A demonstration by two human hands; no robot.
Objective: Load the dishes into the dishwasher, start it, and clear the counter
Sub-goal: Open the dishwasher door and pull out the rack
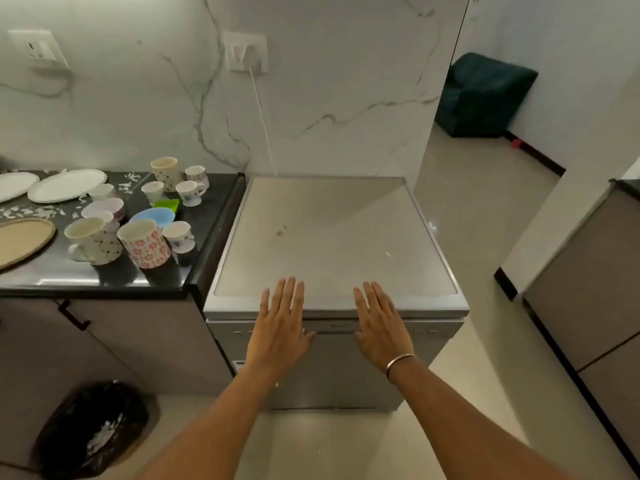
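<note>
- Reaching forward, both bare forearms stretch out over the pale floor toward the dishwasher.
- Left hand: palm down, fingers straight and slightly spread, gripping nothing, laid over the front lip of the machine's top.
- Right hand: same posture, flat and empty, just beside the left with a gap between the thumbs. Thin metal bangle on the wrist.
- Cannot tell whether the palms touch the lid or hover just above it.
- Dishwasher is a grey freestanding unit, door shut, its flat top bare apart from a few small marks.
- Low left on the floor: bin lined with a black bag, white scraps inside.
- Dark worktop adjoins the machine's left side and carries the dishes.
- Nearest the front edge: red-flowered mug tilted, dotted mug beside it, small floral cup to the right.
- Behind those: blue bowl, a green piece, pink bowl.
- Further back: four more patterned cups grouped near the wall.
- Left part of the worktop: tan oval tray, two white plates, white shreds scattered around them.
- Marble wall behind: socket with a white plug, its cable running down behind the machine; a second switch plate further left.
- Far right, through the opening: dark green seat against the wall.
</note>
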